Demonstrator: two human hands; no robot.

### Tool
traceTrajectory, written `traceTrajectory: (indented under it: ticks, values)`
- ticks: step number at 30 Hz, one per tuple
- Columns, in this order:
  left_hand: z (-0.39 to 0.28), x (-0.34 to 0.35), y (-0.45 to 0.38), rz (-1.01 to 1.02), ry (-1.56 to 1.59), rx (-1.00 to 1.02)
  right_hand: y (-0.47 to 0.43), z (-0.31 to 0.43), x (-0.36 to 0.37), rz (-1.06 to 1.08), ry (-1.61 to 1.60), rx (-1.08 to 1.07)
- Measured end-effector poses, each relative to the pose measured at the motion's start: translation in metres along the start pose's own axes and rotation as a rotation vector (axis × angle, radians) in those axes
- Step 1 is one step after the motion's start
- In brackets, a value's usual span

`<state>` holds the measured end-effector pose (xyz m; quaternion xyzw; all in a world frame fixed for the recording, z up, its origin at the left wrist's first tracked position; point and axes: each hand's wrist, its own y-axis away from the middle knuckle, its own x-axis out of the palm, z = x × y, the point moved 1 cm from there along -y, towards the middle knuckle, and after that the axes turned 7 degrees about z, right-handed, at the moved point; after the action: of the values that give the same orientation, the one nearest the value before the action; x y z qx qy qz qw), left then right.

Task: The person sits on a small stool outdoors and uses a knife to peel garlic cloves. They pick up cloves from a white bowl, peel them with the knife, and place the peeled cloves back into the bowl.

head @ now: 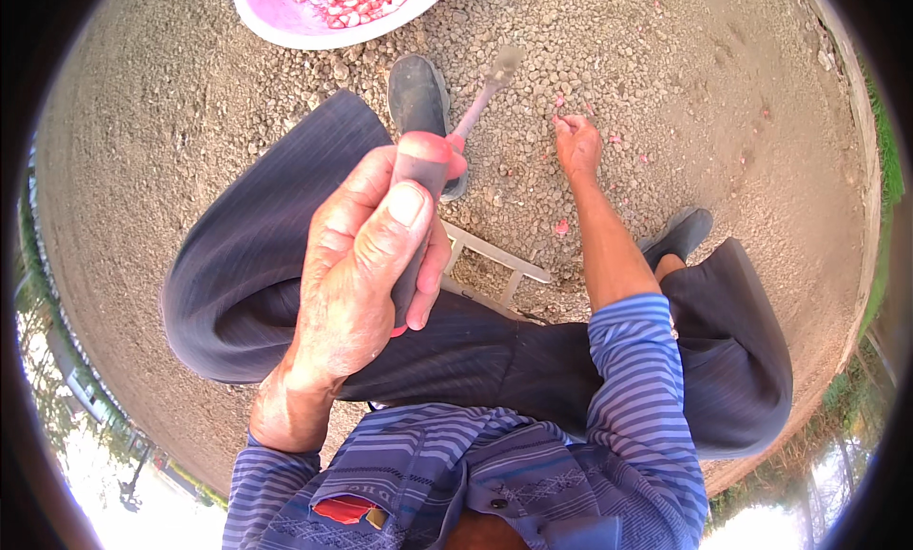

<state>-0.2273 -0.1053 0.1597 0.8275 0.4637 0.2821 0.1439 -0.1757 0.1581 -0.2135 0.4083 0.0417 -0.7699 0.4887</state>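
Observation:
My left hand (pixel 356 264) grips a hand trowel (pixel 476 115) by its thick grey-and-red handle, held up in front of my lap. Its thin shank slants away to the upper right and ends in a small, soil-coated blade. Lower down, my right hand (pixel 579 150) reaches to the ground with thumb and fingers pinched at a small pink-coated clove, mostly hidden by the fingertips. Around it, several pink pieces (pixel 562 227) lie scattered on the crumbly soil (pixel 528 172). Many more pink-and-white cloves (pixel 356 0) fill part of a basin (pixel 314 42) at the top edge.
A pale frame (pixel 499 257), perhaps of a low stool, shows beneath my legs. One dark shoe (pixel 417 93) stands close to the basin, the other shoe (pixel 677 232) to the right. A raised edge (pixel 859 122) with grass beyond borders the soil on the right.

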Motion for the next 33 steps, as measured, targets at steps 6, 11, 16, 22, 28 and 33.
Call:
traceTrajectory:
  ticks: [6,11,16,22,28,33]
  values:
    - [0.011,-0.004,0.0,0.019,-0.002,-0.067,0.037,0.008,0.015,0.293,-0.066,-0.113]
    - [0.013,-0.005,0.005,0.085,-0.001,-0.107,0.02,0.03,0.039,0.302,-0.098,-0.084]
    - [0.017,-0.004,0.006,0.09,0.11,-0.084,-0.033,0.081,0.044,0.176,-0.252,-0.071]
    - [0.034,0.001,0.006,0.107,0.089,-0.167,-0.11,0.216,0.038,-0.086,-0.096,-0.444]
    - [0.044,0.015,0.01,0.333,-0.191,-0.233,-0.118,0.349,0.128,0.518,0.379,-0.742]
    - [0.036,0.01,0.001,0.463,-0.212,-0.114,-0.107,0.373,0.189,0.449,0.694,-0.63]
